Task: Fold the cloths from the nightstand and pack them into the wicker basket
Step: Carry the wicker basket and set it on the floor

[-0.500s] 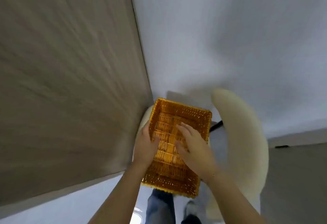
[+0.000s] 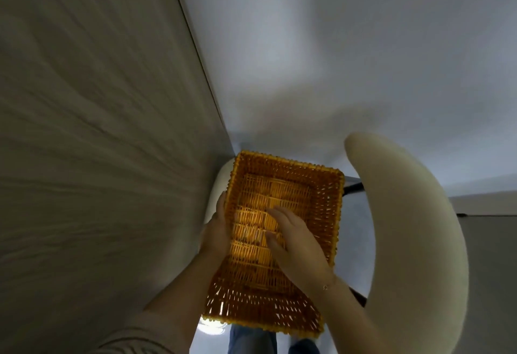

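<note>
The orange wicker basket (image 2: 321,208) is in the lower middle of the head view, its inside showing only the woven bottom. My left hand (image 2: 216,232) holds the basket by the outside of its left wall, and that wall hides part of the fingers. My right hand (image 2: 293,239) lies inside the basket, with straight fingers resting flat on the bottom. No cloth is in view.
A cream curved chair back (image 2: 405,227) rises close to the basket's right. A cream rounded seat edge (image 2: 216,185) shows under the basket's left side. A wood-grain panel (image 2: 98,129) fills the left and a white wall (image 2: 349,45) the top right. Jeans-clad legs (image 2: 251,339) are below.
The basket has come nearer to me and looks larger. My left thumb, earlier hooked over the rim, is now outside the left wall. My right hand stays flat inside.
</note>
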`<state>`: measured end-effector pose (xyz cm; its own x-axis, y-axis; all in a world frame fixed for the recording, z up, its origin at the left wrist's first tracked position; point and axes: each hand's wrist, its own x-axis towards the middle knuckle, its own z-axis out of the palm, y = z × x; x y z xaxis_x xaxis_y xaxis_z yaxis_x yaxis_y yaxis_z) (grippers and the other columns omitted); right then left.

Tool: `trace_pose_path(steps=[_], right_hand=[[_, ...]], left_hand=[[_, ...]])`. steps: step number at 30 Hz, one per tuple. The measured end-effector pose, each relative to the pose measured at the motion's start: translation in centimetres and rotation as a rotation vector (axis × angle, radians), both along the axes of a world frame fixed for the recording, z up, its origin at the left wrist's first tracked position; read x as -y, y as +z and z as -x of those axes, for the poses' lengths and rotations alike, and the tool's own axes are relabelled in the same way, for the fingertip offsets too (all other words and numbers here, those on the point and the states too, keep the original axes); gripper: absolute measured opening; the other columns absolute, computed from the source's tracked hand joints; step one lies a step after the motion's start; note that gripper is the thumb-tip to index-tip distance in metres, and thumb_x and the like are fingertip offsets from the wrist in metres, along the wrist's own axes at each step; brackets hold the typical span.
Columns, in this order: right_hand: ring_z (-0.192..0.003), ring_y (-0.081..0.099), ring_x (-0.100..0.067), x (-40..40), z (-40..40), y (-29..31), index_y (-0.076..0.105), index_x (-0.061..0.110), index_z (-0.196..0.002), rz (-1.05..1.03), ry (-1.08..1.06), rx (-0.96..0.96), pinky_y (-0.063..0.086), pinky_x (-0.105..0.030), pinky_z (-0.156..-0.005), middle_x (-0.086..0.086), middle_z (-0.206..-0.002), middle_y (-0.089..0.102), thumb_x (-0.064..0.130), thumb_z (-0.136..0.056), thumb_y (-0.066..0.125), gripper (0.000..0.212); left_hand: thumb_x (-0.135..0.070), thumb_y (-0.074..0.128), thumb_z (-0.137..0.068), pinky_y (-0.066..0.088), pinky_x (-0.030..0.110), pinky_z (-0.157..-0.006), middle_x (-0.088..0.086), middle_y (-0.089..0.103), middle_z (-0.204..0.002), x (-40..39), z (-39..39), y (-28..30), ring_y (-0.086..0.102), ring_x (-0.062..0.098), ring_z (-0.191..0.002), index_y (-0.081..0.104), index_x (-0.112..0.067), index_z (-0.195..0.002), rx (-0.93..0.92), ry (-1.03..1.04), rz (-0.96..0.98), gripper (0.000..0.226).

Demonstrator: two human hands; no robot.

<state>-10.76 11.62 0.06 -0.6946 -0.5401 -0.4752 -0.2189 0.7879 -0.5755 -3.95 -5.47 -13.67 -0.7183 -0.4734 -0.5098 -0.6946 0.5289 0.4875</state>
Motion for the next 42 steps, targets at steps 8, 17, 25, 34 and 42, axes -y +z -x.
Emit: trace_pose_path(steps=[8,17,25,34,42], right_hand=[[-0.141,0.024,-0.002,-2.7,-1.5,2.3,0.034,0.030,-0.148,0.072,0.064,-0.025,0.019,-0.014,-0.109,0.015,-0.155,0.028,0.033,-0.102,0.044,0.048],[-0.146,0.013,-0.002,-11.4,-6.8,9.9,0.034,0.030,-0.149,0.334,0.297,-0.254,0.025,-0.026,-0.117,0.016,-0.159,0.012,0.034,-0.100,0.046,0.051],[-0.147,0.014,-0.008,-16.3,-13.5,16.2,0.036,0.030,-0.148,0.471,0.533,-0.481,0.020,-0.029,-0.117,0.015,-0.161,0.013,0.034,-0.097,0.049,0.053],[-0.146,-0.001,0.002,-13.7,-23.7,20.0,0.027,0.039,-0.149,0.554,0.772,-0.380,0.007,-0.021,-0.117,0.023,-0.160,0.001,0.036,-0.101,0.046,0.052],[-0.147,-0.004,-0.002,-7.6,-37.3,22.5,0.026,0.036,-0.150,0.569,0.976,-0.450,-0.005,-0.023,-0.116,0.017,-0.161,0.002,0.037,-0.100,0.044,0.053]], left_hand=[[-0.031,0.048,-0.099,0.051,0.030,-0.071,0.003,0.069,-0.111,-4.6,-2.5,7.0,0.067,0.019,-0.081,0.028,-0.022,-0.150,-0.088,0.012,0.160,0.055],[-0.006,0.091,-0.052,0.045,0.021,-0.036,0.004,0.072,-0.113,-13.2,-11.8,21.6,0.074,0.020,-0.071,0.060,-0.021,-0.126,-0.311,-0.123,0.613,0.082],[-0.030,0.058,-0.088,0.057,0.031,-0.053,0.005,0.071,-0.117,-20.1,-23.5,30.7,0.074,0.024,-0.083,0.067,-0.017,-0.123,-0.439,0.105,0.799,0.039],[-0.041,0.047,-0.098,0.053,0.033,-0.072,-0.002,0.067,-0.116,-21.4,-38.0,37.5,0.067,0.019,-0.087,0.044,-0.031,-0.141,-0.314,0.565,0.731,0.045],[-0.033,0.057,-0.095,0.037,0.017,-0.052,-0.014,0.060,-0.077,-19.0,-53.3,38.4,0.053,-0.002,-0.061,0.055,-0.025,-0.130,-0.438,1.025,0.722,0.036]])
